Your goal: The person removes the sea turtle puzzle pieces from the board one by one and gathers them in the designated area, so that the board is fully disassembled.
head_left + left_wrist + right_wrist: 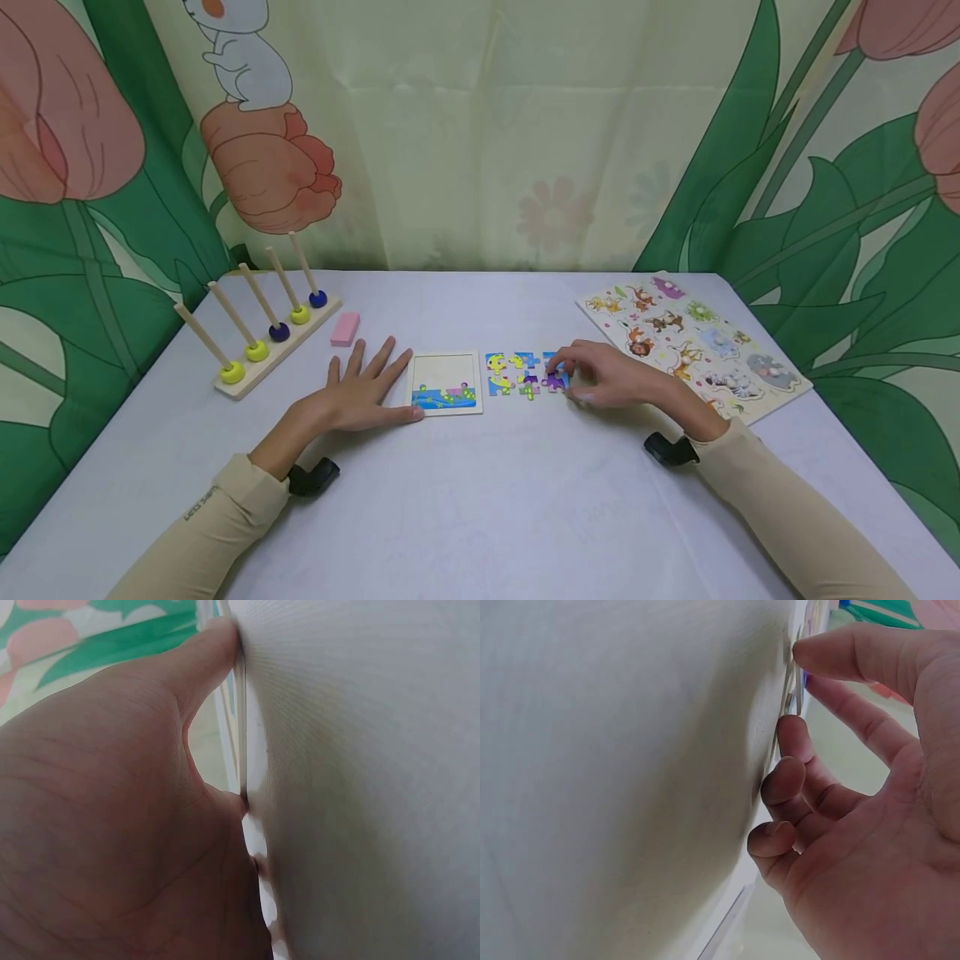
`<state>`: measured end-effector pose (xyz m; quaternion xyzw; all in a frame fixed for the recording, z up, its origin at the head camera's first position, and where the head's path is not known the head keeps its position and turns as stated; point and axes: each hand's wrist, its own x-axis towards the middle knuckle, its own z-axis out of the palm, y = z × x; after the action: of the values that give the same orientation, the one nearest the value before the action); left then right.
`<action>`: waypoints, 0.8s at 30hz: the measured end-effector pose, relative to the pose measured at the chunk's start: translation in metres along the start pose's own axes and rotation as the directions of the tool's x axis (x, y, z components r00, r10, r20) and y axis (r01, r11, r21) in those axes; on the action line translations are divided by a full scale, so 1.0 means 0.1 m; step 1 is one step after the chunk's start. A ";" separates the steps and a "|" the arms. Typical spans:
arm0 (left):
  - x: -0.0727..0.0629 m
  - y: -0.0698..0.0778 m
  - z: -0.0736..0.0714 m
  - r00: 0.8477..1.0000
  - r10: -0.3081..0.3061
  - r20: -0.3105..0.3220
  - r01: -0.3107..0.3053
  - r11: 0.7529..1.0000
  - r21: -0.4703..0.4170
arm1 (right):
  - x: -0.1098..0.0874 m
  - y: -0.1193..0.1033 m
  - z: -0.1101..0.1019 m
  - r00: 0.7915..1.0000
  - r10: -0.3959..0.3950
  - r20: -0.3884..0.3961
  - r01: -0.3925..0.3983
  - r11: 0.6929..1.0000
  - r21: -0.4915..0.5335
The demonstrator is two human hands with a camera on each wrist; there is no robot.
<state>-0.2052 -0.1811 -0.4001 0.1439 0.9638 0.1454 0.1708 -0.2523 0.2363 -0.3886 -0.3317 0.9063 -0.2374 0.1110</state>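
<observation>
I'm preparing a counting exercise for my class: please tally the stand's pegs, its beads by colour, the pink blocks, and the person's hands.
Pegs: 5
Yellow beads: 3
Dark blue beads: 2
Pink block: 1
Left hand plus right hand: 2
Total: 13

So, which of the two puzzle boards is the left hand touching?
The small board with a blue strip along its bottom: the left hand has its thumb on the near left corner. The animal board is larger and farther right.
</observation>
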 end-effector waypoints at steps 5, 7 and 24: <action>0.05 -0.05 0.06 1.000 -0.012 -0.009 0.012 1.000 -0.007 | 0.02 0.00 0.00 1.000 0.010 0.020 -0.010 1.000 -0.008; 0.07 -0.07 0.09 1.000 -0.017 -0.015 0.017 1.000 -0.002 | 0.02 0.01 -0.01 1.000 0.015 0.027 -0.015 1.000 -0.009; 0.08 -0.09 0.10 1.000 -0.008 -0.026 0.008 1.000 0.011 | 0.03 0.00 -0.01 0.999 0.022 0.045 -0.021 1.000 -0.017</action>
<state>-0.2104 -0.1839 -0.4144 0.1390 0.9673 0.1413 0.1582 -0.2552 0.2351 -0.3878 -0.3282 0.9090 -0.2212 0.1310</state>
